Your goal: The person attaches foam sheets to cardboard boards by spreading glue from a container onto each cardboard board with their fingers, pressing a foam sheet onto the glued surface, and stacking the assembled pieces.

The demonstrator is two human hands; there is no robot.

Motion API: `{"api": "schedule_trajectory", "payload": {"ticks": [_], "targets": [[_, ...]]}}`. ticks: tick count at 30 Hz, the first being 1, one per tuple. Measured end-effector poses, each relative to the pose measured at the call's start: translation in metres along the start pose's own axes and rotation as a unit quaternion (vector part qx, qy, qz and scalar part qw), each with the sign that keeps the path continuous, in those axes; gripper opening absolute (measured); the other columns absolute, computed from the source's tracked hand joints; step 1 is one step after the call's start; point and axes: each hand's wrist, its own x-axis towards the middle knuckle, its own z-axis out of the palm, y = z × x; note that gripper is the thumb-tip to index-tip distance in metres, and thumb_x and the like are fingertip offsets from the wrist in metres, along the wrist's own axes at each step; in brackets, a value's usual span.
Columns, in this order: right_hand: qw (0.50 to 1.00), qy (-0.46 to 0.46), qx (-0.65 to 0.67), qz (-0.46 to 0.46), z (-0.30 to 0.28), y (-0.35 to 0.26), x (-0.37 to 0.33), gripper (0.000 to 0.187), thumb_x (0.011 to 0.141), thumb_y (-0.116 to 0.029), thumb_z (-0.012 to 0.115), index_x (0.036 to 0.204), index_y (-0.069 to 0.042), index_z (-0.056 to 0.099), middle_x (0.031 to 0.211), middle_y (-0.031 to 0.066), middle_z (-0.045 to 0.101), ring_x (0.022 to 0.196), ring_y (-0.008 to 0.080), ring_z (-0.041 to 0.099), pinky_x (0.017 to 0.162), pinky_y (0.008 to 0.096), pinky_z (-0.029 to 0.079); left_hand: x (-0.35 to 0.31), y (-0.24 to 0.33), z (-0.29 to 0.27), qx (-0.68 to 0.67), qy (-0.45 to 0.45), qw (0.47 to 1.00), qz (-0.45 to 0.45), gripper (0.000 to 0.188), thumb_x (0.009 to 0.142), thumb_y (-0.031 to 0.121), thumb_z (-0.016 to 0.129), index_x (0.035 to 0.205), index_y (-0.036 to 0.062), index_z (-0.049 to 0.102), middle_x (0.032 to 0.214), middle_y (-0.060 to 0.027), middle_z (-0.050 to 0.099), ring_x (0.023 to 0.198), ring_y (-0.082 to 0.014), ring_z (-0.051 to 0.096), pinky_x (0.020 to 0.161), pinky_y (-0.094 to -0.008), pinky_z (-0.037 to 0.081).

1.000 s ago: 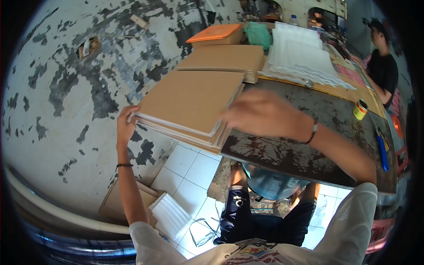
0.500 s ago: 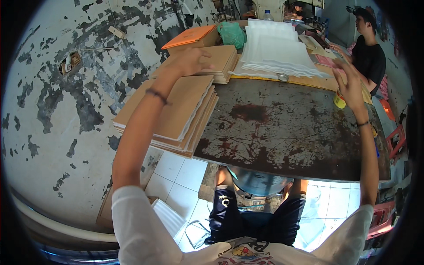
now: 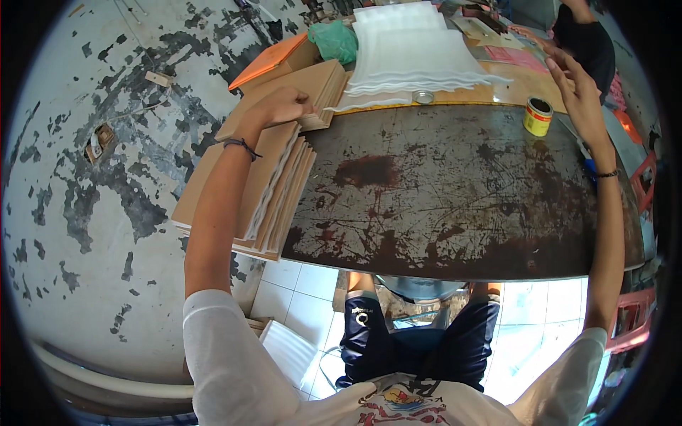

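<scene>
My left hand [image 3: 283, 106] rests on the far stack of brown cardboard sheets [image 3: 323, 84] at the left end of the rusty metal table [image 3: 440, 192], fingers curled over its top sheet. A nearer stack of cardboard sheets [image 3: 273, 195] lies under my left forearm and overhangs the table's left edge. My right hand [image 3: 574, 79] is raised with fingers spread, holding nothing, just right of a small yellow tin [image 3: 538, 116]. A pile of white foam sheets [image 3: 412, 50] lies beyond the cardboard.
A peeling grey wall runs along the left. An orange folder on a box [image 3: 273, 60] and a green bag [image 3: 334, 39] sit at the back left. Another person in black [image 3: 586, 39] stands at the far right. A small metal lid [image 3: 423, 96] lies by the foam.
My left hand has drawn back from the far end of the cardboard onto the far stack's near part. My right hand has moved further out to the right, past the yellow tin.
</scene>
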Motion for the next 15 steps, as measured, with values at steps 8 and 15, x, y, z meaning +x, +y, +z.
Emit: {"api": "schedule_trajectory", "payload": {"ticks": [8,15], "targets": [[0.999,-0.050,-0.002,0.016,0.006,0.019,0.001,0.042,0.102,-0.033,0.062,0.131,-0.002,0.061,0.106,0.0141,0.071,0.095,0.0202,0.066,0.084,0.0351,0.051,0.009,-0.014,-0.004,-0.015,-0.007,1.000,0.014,0.036,0.091,0.031,0.057,0.102,-0.0001,0.073,0.093,-0.0131,0.073,0.090,-0.0242,0.066,0.087,-0.0403,0.048],[0.995,-0.083,-0.035,0.033,-0.009,0.034,-0.001,0.045,0.106,-0.040,0.053,0.119,0.001,0.067,0.108,0.0145,0.071,0.097,0.0221,0.066,0.087,0.0349,0.050,0.010,-0.013,-0.008,0.085,0.105,0.987,0.091,0.028,0.095,0.021,0.054,0.104,-0.0002,0.070,0.092,-0.0218,0.072,0.091,-0.0345,0.070,0.080,-0.0443,0.053]]}}
